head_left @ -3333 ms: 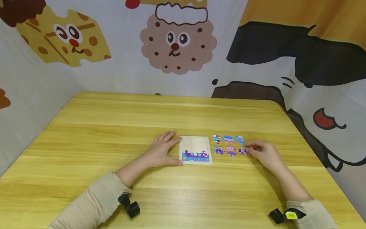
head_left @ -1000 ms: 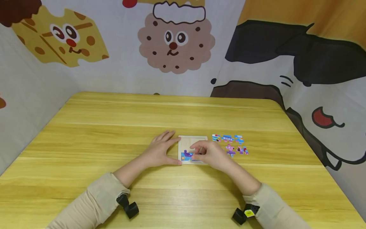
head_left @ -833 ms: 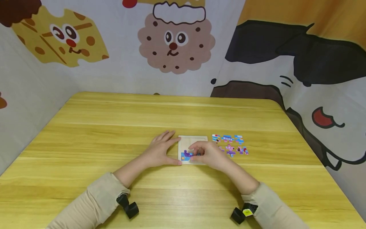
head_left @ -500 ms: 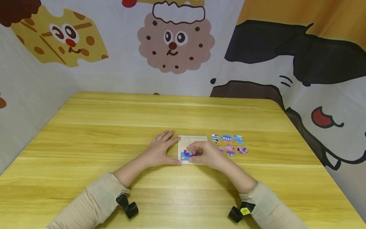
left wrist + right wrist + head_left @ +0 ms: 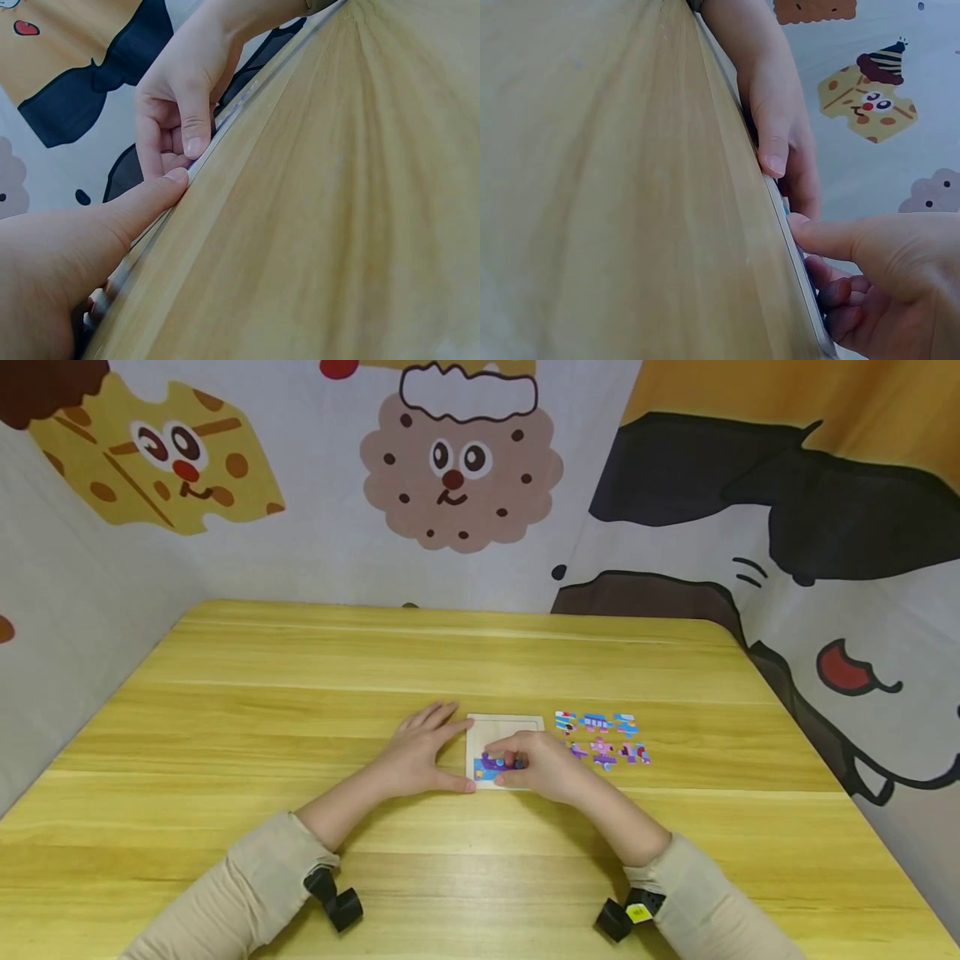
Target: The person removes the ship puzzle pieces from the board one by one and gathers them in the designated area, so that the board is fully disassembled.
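Observation:
A square wooden puzzle tray (image 5: 504, 718) lies flat on the table, its lowest row filled with purple-and-blue puzzle pieces (image 5: 489, 766) showing part of a ship. My left hand (image 5: 416, 756) rests at the tray's left side, thumb and fingers spread, with thumb and index tips at its edge. Over the tray's lower right is my right hand (image 5: 543, 766). Its bent index finger and thumb reach the lower row and cover its right part; whether they pinch a piece is hidden. In the right wrist view the right thumb (image 5: 825, 236) lies at the tray's rim.
Loose puzzle pieces (image 5: 596, 723) lie in two rows right of the tray, the lower row partly behind the right hand. The wooden table (image 5: 300, 677) stretches around them, with a cartoon-printed cloth (image 5: 300, 577) behind its far edge.
My right hand has come left from the loose pieces to the tray's lower row, then slid slightly farther left along it. My left hand stays at the tray's left edge.

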Action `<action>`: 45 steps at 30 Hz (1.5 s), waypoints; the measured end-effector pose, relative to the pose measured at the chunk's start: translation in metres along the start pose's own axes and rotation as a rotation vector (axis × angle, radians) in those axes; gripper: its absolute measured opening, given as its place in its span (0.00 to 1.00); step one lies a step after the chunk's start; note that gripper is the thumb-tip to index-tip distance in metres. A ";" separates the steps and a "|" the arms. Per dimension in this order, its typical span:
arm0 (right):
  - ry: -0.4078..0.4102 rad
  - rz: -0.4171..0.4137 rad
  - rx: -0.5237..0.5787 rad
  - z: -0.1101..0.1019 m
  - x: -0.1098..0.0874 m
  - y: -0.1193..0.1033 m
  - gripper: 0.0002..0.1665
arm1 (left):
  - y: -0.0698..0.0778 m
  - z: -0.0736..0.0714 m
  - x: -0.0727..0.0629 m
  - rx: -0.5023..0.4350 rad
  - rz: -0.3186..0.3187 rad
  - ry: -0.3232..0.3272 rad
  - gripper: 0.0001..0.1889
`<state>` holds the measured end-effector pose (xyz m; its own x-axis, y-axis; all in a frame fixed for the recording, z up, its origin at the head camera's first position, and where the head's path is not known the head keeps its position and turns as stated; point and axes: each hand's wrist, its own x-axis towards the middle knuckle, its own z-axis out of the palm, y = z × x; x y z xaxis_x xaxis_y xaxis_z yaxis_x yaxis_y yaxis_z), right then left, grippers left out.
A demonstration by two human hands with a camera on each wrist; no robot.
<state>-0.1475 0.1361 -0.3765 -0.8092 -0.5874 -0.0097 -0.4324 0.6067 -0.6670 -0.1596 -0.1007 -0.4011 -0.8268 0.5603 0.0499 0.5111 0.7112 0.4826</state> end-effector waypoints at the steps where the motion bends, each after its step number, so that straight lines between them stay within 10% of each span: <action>1: -0.005 -0.001 -0.006 0.000 0.000 0.000 0.24 | 0.000 0.000 0.000 0.000 -0.001 -0.001 0.51; 30: -0.020 0.049 -0.068 -0.001 0.001 -0.011 0.23 | -0.001 -0.001 0.000 0.006 0.005 -0.005 0.52; 45: 0.142 -0.030 0.010 0.011 -0.008 -0.006 0.23 | 0.001 -0.003 -0.001 -0.001 0.002 -0.003 0.51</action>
<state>-0.1338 0.1315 -0.3804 -0.8444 -0.5231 0.1156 -0.4540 0.5842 -0.6727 -0.1591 -0.1017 -0.3986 -0.8250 0.5631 0.0477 0.5123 0.7096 0.4837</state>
